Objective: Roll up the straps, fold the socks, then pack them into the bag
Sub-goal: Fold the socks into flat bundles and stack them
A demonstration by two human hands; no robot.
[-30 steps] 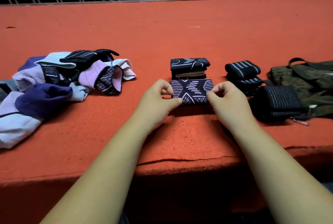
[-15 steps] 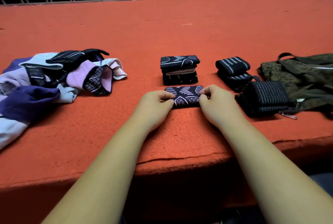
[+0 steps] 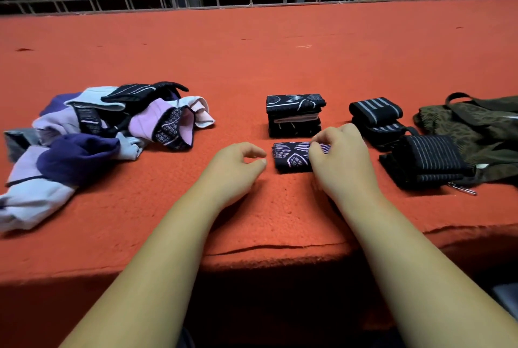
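Note:
A folded dark sock (image 3: 291, 157) with a pale pattern lies on the red carpet. My right hand (image 3: 340, 160) pinches its right end. Just to its left, my left hand (image 3: 238, 164) rests on the carpet, fingers curled and holding nothing. Behind the sock stands a stack of folded socks (image 3: 295, 117). Rolled black striped straps (image 3: 375, 115) and a larger striped roll (image 3: 426, 161) lie to the right. An olive patterned bag (image 3: 476, 129) lies at the far right. A heap of unfolded purple, pink and white socks (image 3: 92, 134) lies on the left.
The red carpeted platform (image 3: 252, 53) stretches far back to a metal truss railing (image 3: 196, 1). Its front edge (image 3: 280, 252) drops off just under my forearms. A small metal clip (image 3: 462, 189) sticks out by the bag.
My left hand has let go of the folded sock and drawn back to its left. My right hand stays pinched on the sock's right end.

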